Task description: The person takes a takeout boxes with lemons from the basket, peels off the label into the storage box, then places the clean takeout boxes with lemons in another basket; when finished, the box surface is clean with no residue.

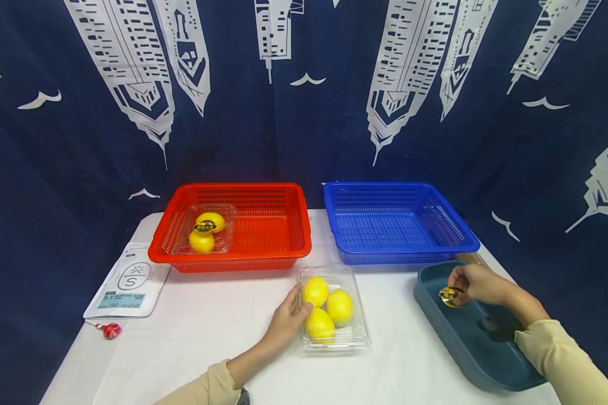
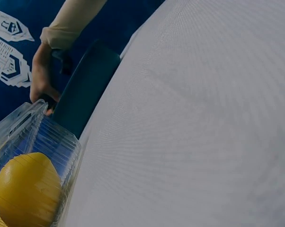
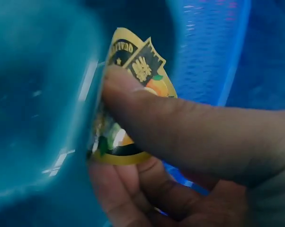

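Sticker: right hand (image 1: 478,284) is pinching a gold-and-black round sticker (image 1: 450,296) between thumb and fingers (image 3: 180,137), holding it just over the inside of the dark teal bin (image 1: 473,349) at the table's right edge; in the right wrist view it is showing an orange fruit picture and gold lettering too blurred for me to read.

Which way it lies: sticker is sitting at the fingertips, pointing toward the table's middle, so the open clear box (image 1: 334,306) is lying to that hand's left, across a bare stretch of white table (image 1: 192,337); the left hand is far nearer the box than the right.

Box: it is standing lid-open just in front of the two baskets, long side running away from the person, with three yellow lemons (image 1: 328,307) inside.

Left hand: left hand (image 1: 289,320) is resting against the box's left wall, fingers loosely straight and touching the plastic, steadying and not clamping.

Red basket: red basket (image 1: 233,225) at back left is holding a closed clear box of two lemons (image 1: 206,230), the top one wearing a matching dark-and-gold sticker.

Blue basket: blue basket (image 1: 397,222) is sitting just beside the red one, touching the bin's far end.

Pouch: white pouch (image 1: 129,281) at the left is reading "S" and "S-1"; smaller print is unreadable.

Lollipop: red lollipop (image 1: 111,330) is lying near the pouch.
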Available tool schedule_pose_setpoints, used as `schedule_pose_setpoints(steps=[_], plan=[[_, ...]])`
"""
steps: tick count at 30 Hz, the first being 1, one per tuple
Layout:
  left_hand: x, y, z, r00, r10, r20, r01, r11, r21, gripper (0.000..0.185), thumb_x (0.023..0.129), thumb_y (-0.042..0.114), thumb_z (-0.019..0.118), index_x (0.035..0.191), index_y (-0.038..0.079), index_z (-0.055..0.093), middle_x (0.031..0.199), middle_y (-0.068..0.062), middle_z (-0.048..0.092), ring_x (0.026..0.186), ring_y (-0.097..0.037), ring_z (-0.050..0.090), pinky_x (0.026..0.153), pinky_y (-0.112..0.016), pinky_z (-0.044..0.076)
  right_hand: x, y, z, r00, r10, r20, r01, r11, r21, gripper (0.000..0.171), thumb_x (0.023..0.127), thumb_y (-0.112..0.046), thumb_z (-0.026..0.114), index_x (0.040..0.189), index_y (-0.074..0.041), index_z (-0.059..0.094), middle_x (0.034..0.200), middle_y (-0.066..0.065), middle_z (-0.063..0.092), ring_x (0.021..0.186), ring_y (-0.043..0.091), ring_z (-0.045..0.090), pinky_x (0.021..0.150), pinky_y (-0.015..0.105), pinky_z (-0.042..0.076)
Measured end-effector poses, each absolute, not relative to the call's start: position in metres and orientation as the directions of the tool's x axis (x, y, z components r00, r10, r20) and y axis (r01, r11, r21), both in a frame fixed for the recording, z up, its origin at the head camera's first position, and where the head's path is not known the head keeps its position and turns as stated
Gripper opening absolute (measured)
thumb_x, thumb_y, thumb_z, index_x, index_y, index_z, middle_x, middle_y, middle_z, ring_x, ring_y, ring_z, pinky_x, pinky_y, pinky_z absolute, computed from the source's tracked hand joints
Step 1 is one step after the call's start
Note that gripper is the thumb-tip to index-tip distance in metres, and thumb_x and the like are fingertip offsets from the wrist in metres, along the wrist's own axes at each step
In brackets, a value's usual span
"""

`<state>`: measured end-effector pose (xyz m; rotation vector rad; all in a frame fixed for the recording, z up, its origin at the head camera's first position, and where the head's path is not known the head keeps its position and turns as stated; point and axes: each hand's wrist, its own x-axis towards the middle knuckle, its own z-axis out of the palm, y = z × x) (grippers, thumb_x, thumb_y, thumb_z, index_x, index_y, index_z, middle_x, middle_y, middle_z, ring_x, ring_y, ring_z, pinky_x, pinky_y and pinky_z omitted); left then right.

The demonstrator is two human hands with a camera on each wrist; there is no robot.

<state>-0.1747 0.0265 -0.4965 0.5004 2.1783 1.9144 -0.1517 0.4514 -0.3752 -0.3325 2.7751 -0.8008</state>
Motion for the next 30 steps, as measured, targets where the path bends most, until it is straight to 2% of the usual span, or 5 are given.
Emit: schedule_pose_setpoints(steps=[4, 9, 22, 30], plan=[[-0.175, 0.026, -0.497, -0.924, 0.374, 0.074, 0.123, 0.108, 0.986, 0.072, 0.096, 0.024, 0.056, 0.149, -0.01, 0.023, 0.156, -0.027, 0.024, 0.144, -0.041, 0.027, 0.115, -0.047, 0.029, -0.156, 0.459, -0.391, -0.95, -0.279, -0.136, -0.169, 0.832, -0.528, 0.029, 0.062, 0.007, 0.077, 0.083, 0.002, 0.057, 0.073, 0.0, 0.054, 0.063, -0.002, 0.044, 0.052, 0.02, 0.044], [-0.175, 0.026, -0.498, -0.926, 0.372, 0.068, 0.115, 0.106, 0.988, 0.072, 0.096, 0.025, 0.055, 0.15, -0.01, 0.022, 0.157, -0.026, 0.024, 0.144, -0.041, 0.026, 0.115, -0.047, 0.028, -0.163, 0.462, -0.404, -0.958, -0.256, -0.131, -0.168, 0.867, -0.469, 0.029, 0.06, 0.006, 0.077, 0.082, -0.003, 0.059, 0.071, -0.002, 0.055, 0.063, -0.001, 0.045, 0.055, 0.02, 0.041], [-0.175, 0.027, -0.497, -0.926, 0.373, 0.057, 0.1, 0.097, 0.99, 0.071, 0.097, 0.024, 0.056, 0.151, -0.008, 0.021, 0.158, -0.024, 0.022, 0.146, -0.04, 0.024, 0.117, -0.045, 0.026, -0.168, 0.467, -0.419, -0.962, -0.25, -0.112, -0.189, 0.901, -0.389, 0.033, 0.058, 0.004, 0.08, 0.081, -0.006, 0.059, 0.071, -0.003, 0.057, 0.063, -0.001, 0.044, 0.056, 0.022, 0.038], [-0.174, 0.027, -0.497, -0.926, 0.371, 0.064, 0.106, 0.094, 0.99, 0.071, 0.096, 0.024, 0.056, 0.151, -0.008, 0.022, 0.158, -0.024, 0.023, 0.145, -0.039, 0.025, 0.116, -0.045, 0.027, -0.169, 0.469, -0.426, -0.967, -0.211, -0.142, -0.142, 0.911, -0.388, 0.034, 0.06, 0.006, 0.08, 0.084, -0.006, 0.06, 0.073, -0.002, 0.057, 0.065, 0.003, 0.046, 0.057, 0.022, 0.04]])
